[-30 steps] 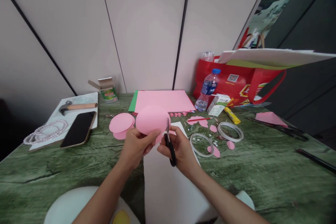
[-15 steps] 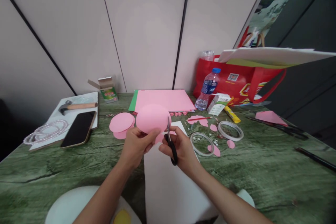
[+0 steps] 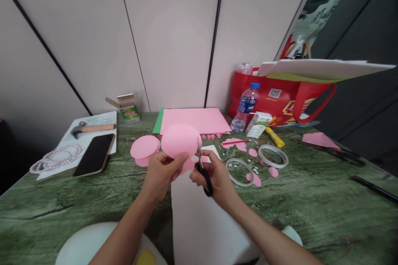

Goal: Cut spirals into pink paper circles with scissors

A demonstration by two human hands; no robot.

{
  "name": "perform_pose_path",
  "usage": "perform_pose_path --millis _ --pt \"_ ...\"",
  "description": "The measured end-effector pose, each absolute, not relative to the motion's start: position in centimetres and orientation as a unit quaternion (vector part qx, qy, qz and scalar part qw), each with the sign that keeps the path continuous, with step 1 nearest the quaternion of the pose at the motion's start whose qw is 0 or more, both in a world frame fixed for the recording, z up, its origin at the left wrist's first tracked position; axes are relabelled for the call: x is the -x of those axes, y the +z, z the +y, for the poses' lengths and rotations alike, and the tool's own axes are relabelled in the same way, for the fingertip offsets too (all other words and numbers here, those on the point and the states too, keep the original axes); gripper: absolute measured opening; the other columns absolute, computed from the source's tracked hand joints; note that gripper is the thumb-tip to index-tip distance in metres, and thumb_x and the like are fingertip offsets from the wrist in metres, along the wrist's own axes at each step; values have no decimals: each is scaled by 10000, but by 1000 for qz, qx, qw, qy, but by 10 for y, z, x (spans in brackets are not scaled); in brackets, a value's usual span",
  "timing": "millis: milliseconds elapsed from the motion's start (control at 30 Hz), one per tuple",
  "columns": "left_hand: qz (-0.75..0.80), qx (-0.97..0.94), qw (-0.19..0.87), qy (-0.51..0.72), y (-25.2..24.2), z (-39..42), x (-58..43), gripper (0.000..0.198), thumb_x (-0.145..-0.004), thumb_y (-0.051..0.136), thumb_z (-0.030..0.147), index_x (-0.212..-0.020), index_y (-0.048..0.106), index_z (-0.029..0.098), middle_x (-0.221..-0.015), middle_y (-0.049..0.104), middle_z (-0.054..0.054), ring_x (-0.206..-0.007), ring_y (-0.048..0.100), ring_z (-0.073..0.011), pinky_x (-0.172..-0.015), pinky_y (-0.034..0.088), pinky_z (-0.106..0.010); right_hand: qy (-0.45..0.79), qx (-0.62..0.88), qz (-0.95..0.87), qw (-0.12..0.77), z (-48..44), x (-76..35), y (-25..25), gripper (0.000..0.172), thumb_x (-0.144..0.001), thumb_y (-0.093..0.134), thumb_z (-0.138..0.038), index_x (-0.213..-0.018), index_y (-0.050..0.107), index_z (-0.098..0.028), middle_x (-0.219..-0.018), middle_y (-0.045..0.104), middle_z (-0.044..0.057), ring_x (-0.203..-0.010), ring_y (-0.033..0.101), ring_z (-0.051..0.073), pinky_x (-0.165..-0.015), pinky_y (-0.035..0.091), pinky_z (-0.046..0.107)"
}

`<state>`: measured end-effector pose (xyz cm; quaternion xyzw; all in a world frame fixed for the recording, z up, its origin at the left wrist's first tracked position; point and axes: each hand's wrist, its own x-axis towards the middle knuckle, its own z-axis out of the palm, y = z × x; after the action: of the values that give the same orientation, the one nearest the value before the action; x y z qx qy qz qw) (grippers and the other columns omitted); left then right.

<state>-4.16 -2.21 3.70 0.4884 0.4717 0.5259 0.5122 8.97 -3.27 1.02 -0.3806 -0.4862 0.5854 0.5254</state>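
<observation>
**Head view, centre of frame.** The left hand (image 3: 161, 174) is closed on the lower edge of a round pink paper disc (image 3: 180, 140), which it holds upright above the green marble-patterned counter (image 3: 311, 198). The right hand (image 3: 214, 176) grips black-handled scissors (image 3: 203, 169) with fingers through the loops. The blades point up and meet the disc's right edge; I cannot tell how far they are parted. A white paper sheet (image 3: 199, 215) lies below both hands. Flat pink paper circles (image 3: 144, 148) lie overlapped on the counter left of the disc.

**Left of frame.** I see an open green-and-white cardboard carton (image 3: 127, 109), its print too small for me to read. Near it are a wooden-handled hammer (image 3: 91, 128), a black smartphone (image 3: 95, 155) and a string of pearl-like beads (image 3: 54, 158).

**Right of frame.** A red shopping bag (image 3: 280, 97) bears a QR code and yellow lettering I cannot read. A clear plastic water bottle (image 3: 245, 107) with a blue cap and blue label stands before it. A ring of white tape (image 3: 239, 172) lies just right of the right hand.
</observation>
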Motion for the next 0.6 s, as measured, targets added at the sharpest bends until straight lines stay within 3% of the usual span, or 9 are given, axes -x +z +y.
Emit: perform_pose_path --millis 133,300,600 --pt "462 -493 515 527 39 -22 42 284 -673 637 271 -491 467 135 -356 382 77 -319 292 -18 -330 178 -163 577 394 -492 520 -33 -90 9 463 -569 701 -293 -911 401 -209 -499 543 -86 -416 450 72 -414 357 195" --pt "424 -477 562 526 41 -22 41 231 -726 581 314 -590 504 144 -465 531 46 -270 381 -37 -267 224 -164 573 407 -499 507 -34 -88 8 506 -582 693 -305 -968 380 -211 -485 527 -100 -405 444 74 -405 361 192" --pt "478 -489 529 502 40 -24 41 307 -664 643 288 -439 517 122 -292 400 57 -256 298 -19 -279 193 -160 581 395 -512 494 -37 -88 12 552 -572 717 -263 -995 365 -218 -520 498 -100 -445 437 80 -455 345 209"
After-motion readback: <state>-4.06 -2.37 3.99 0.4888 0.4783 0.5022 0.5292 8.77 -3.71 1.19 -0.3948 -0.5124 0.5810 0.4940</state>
